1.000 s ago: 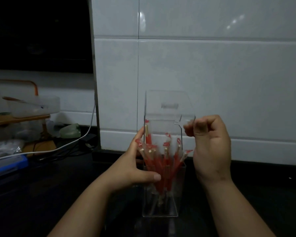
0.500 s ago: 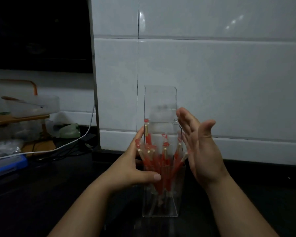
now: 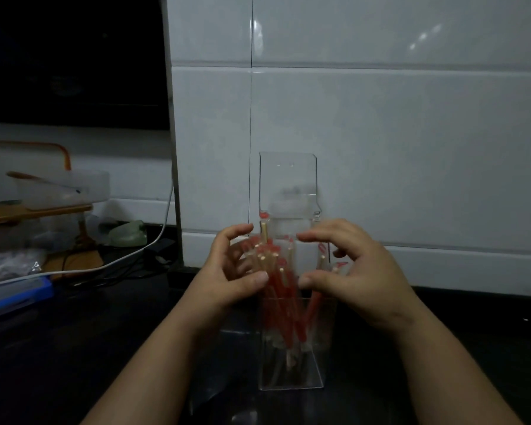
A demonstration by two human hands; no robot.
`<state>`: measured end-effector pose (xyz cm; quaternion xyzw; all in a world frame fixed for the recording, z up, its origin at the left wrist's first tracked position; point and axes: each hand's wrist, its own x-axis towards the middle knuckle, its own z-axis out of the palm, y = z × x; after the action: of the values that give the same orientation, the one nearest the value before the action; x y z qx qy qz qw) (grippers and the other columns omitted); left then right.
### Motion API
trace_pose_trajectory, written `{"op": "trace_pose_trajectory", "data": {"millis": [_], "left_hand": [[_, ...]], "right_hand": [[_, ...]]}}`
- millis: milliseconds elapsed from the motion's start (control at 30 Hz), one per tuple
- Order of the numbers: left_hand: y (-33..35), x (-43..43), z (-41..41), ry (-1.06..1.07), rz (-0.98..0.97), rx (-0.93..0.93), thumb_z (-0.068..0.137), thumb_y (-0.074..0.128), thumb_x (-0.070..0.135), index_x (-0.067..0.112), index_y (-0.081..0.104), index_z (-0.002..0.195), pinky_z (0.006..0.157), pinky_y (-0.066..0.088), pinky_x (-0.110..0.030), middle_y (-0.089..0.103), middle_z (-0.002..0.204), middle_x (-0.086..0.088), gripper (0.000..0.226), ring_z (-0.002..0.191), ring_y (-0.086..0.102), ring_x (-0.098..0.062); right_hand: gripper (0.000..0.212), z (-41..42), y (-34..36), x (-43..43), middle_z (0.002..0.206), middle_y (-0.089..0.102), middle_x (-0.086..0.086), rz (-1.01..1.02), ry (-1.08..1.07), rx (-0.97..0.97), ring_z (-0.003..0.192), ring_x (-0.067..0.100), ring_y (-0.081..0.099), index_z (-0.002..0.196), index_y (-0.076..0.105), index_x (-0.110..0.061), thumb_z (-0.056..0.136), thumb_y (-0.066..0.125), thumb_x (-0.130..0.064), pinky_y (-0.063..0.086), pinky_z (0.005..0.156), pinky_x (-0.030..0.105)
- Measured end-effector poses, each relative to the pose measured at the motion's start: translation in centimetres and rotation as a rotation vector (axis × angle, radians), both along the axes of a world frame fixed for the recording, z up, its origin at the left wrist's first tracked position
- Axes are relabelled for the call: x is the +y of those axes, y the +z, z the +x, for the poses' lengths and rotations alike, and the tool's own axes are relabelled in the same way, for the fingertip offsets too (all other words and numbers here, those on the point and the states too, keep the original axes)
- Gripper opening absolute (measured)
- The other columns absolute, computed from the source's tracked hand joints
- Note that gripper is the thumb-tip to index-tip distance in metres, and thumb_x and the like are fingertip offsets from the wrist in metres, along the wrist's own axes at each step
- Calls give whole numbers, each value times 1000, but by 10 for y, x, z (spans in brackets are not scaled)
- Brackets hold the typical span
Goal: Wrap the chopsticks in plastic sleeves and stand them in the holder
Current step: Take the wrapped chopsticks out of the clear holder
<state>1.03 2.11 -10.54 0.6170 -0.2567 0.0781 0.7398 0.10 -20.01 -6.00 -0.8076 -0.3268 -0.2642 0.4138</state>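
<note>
A clear plastic holder (image 3: 292, 378) stands on the dark counter against the tiled wall, with its hinged lid (image 3: 287, 179) raised upright behind it. Inside stand several chopsticks (image 3: 284, 289) in red-printed plastic sleeves, their tops fanned out above the rim and slightly blurred. My left hand (image 3: 227, 277) curls round the left side of the bunch, thumb in front and fingers behind. From the right, my right hand (image 3: 359, 277) curls round the same bunch in the same way. One chopstick top (image 3: 263, 231) sticks up higher between the hands.
A white cable (image 3: 111, 262) runs across the counter at left, past a blue box (image 3: 16, 294). Behind them a wooden rack carries a clear container (image 3: 62, 188). Something thin and clear (image 3: 227, 348) lies left of the holder. The white tiled wall (image 3: 411, 148) is close behind.
My right hand let go of the lid, which swung back upright, then came down onto the chopsticks. My left hand moved from the holder's side onto the bunch.
</note>
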Motion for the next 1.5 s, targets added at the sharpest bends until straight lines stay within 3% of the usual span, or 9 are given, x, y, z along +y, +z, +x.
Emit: {"op": "trace_pose_trajectory", "data": {"millis": [200,433,600,667,767,933,1100,1267,1500], "left_hand": [[4,-7,-3,56,-19,21,71,85,4,4,48,114,72,56,-27,72,113,-6,56,103,70,-23],[6,-9,-4,60,-48,37,69,82,-2,7,49,116,73,57,-29,71,111,-2,57,99,71,-22],[3,-7,-5,35,-79,26,72,75,1,1,45,121,79,57,-35,69,118,-6,57,107,69,-30],[2,-7,-3,30,-82,21,71,74,2,0,45,121,78,57,-32,70,115,-4,58,104,70,-27],[1,-5,-1,6,-73,14,68,80,5,5,50,119,80,56,-34,69,118,-6,60,107,68,-28],[-1,-3,2,-32,-91,21,62,81,8,10,52,118,81,55,-36,64,124,-11,62,111,66,-32],[-2,-6,4,-13,-81,29,62,81,5,22,57,111,76,55,-32,63,124,-15,58,105,68,-27],[-2,-8,5,45,-65,2,71,73,-6,9,50,117,72,56,-29,64,120,-13,54,98,70,-22],[-3,-3,7,0,-41,11,68,72,-8,13,49,120,77,56,-31,67,122,-5,60,103,70,-25]], "right_hand": [[52,-8,-12,34,83,51,-19,-88,-328,-323,74,-2,43,89,62,-25,76,55,-75,34,64,8],[48,-24,-3,42,89,63,-19,90,-232,-19,78,-2,59,97,63,-35,65,66,-70,46,62,11],[92,-23,6,26,110,58,-27,-74,-58,277,94,-9,59,133,47,-48,51,88,-54,50,74,9],[81,-22,5,29,115,55,-27,-165,-80,220,100,-11,54,133,48,-49,61,85,-52,46,78,8],[40,-21,1,39,112,58,-21,-232,-148,120,103,-3,54,121,59,-41,83,68,-50,48,90,25],[21,-21,0,46,105,57,-16,-210,-215,137,98,7,55,111,59,-34,92,59,-42,48,85,32],[28,-15,9,49,109,68,-15,-139,-195,278,101,8,62,121,55,-36,94,56,-46,50,89,33],[34,-11,18,49,98,74,-15,-131,55,413,93,4,69,105,70,-33,82,62,-57,55,90,43],[32,-8,16,50,94,73,-14,-139,-25,405,90,7,68,104,67,-36,78,61,-55,55,87,43]]}}
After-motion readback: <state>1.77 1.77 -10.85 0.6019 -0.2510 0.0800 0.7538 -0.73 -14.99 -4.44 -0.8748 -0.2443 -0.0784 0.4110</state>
